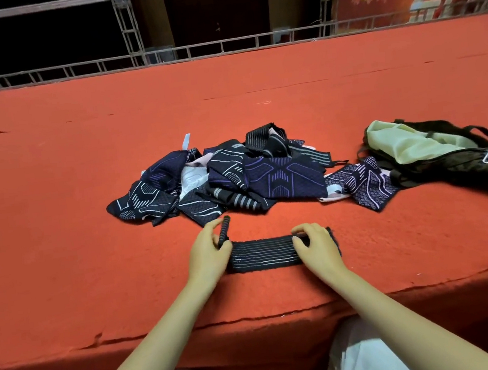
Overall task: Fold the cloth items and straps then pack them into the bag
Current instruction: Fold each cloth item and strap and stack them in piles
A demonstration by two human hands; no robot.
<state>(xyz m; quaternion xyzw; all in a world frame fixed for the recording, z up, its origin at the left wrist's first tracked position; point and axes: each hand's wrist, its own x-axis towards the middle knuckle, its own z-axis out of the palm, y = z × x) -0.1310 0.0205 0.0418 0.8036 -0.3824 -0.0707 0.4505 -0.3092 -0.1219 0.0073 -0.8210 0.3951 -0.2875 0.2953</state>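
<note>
progress: early, one striped elastic strap [263,253] being folded at lower centre | left hand [206,251] pinching its raised end | right hand [317,245] curling over its right end | left to do: cloth pile [220,178] lying unfolded mid-frame | backpack [435,152] sitting open at right, nothing blocking.

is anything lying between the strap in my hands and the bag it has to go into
Mostly no. The black striped strap, held by the left hand and right hand, has bare red carpet toward the bag. Only one patterned cloth from the pile lies just before the bag's near-left edge.
</note>
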